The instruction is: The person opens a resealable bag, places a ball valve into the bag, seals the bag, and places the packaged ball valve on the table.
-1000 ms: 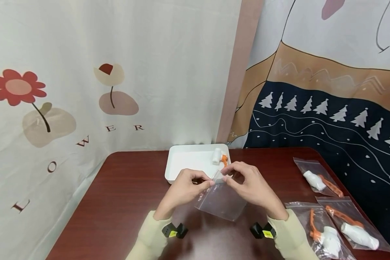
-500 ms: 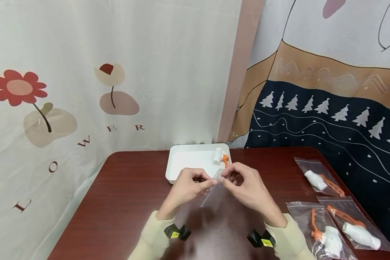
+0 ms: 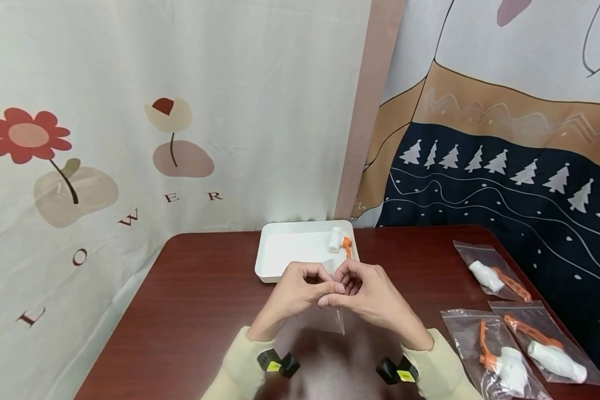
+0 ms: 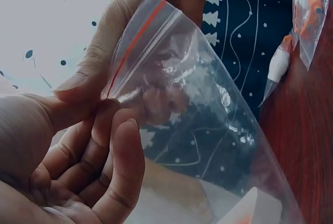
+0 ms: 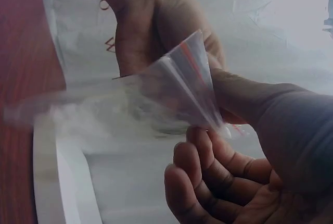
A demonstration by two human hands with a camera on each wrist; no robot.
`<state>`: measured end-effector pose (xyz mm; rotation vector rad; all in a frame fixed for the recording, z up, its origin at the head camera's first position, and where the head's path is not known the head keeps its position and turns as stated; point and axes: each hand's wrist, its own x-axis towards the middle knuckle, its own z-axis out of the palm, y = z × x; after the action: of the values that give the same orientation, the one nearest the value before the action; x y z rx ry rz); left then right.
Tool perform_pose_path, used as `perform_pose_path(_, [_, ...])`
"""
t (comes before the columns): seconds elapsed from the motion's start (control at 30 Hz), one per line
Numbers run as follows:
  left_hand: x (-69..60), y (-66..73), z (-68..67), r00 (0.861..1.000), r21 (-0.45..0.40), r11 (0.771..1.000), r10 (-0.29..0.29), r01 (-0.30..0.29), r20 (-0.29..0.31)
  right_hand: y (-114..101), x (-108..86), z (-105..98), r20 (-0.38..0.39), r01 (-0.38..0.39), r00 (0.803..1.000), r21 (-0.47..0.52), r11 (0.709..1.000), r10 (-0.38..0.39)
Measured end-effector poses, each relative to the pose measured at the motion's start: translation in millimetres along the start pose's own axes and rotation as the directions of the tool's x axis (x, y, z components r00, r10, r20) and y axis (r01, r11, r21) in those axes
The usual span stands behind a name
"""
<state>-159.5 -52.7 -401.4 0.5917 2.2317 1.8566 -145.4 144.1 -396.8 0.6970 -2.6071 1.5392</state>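
A clear zip bag with a red line along its top edge hangs between both hands, and it looks flat. My left hand pinches the zip edge between thumb and index finger. Close against it, the right hand pinches the same top edge with thumb and fingertips, its thumb near the left thumb. In the left wrist view the right hand's fingers show blurred through the plastic. Behind the hands, a white plastic fitting with an orange handle, like a ball valve, lies in a white tray.
Several zip bags lie on the right side of the dark red table, among them a far bag, a near bag and an outer bag. Each holds a white fitting with an orange handle. A printed curtain stands behind.
The two hands have come closer together at the bag's top edge. The bag, earlier spread broad towards the head camera, has turned and now hangs narrower below the hands.
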Motion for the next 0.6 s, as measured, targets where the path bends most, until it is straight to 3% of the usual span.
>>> perform_pose_path(0.3, [2.0, -3.1, -0.7, 0.998, -0.108, 0.994, -0.025, 0.031, 0.058, -1, 1.2, -7, 0.071, -0.031, 0.997, 0.077, 0.997, 0.026])
perform_pose_path(0.6, [3.8, -4.6, -2.4, 0.998, -0.093, 0.995, -0.027, 0.033, 0.064, 1, 3.2, -12, 0.106, -0.069, 0.993, 0.102, 0.992, 0.058])
